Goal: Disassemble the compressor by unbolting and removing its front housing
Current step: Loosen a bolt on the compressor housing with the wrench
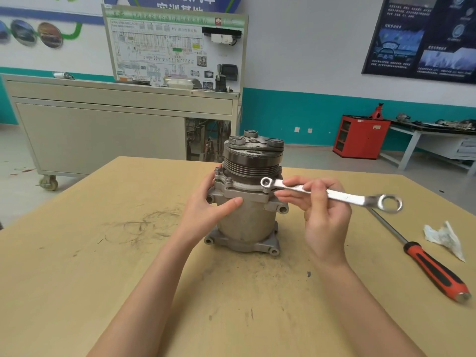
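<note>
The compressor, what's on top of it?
On top of the compressor sits a dark grooved pulley, capped by a plate with three round knobs. The wrench ring covers a flange corner, and whatever is under the pulley and plate is hidden.

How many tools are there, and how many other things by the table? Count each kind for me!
Tools: 2, the wrench and the screwdriver
Compressor: 1
Crumpled wipe: 1
Total: 4
</note>
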`<state>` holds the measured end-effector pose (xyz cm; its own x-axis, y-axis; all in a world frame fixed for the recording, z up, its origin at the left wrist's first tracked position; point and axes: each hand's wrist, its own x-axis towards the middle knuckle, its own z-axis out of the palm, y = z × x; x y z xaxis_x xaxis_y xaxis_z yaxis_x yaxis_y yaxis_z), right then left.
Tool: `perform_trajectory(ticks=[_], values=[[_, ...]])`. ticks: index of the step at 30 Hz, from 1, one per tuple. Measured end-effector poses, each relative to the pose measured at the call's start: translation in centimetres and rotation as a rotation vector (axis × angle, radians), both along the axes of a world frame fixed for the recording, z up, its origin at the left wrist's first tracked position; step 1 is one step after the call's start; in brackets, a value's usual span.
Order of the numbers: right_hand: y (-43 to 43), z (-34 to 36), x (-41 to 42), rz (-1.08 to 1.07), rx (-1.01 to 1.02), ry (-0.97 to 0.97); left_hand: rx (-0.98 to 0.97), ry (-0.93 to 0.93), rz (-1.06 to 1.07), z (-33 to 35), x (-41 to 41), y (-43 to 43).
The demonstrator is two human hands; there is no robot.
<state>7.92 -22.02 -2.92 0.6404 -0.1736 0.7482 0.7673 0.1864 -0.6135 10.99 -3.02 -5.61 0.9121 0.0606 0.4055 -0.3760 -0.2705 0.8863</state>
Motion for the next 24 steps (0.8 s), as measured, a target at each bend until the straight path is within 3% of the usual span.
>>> perform_trajectory(ticks=[5,12,16,21,24], values=[[-0.6,0.6,2.7,0.063,0.247,0.216,0.007,-0.003,0.012,-0.2,0.0,0.1],[-1.2,2.9,6.5,0.476,0.418,0.738,0.003,-0.005,0.011,-0.4,0.3,0.2],[-1.3,3.1,5.0,0.273,0.395,0.501,0.007,0.014,0.033,-0.2,0.2,0.1],[-1.0,2.5,0.5,-0.162,-0.029,0.006,0.004,0.002,0.021,-0.6,0.5,0.3],[0.2,2.0,-0.5,-0.342,-0.279,-0.174,0.007,-0.009,0.024,-0.5,0.4,0.2]])
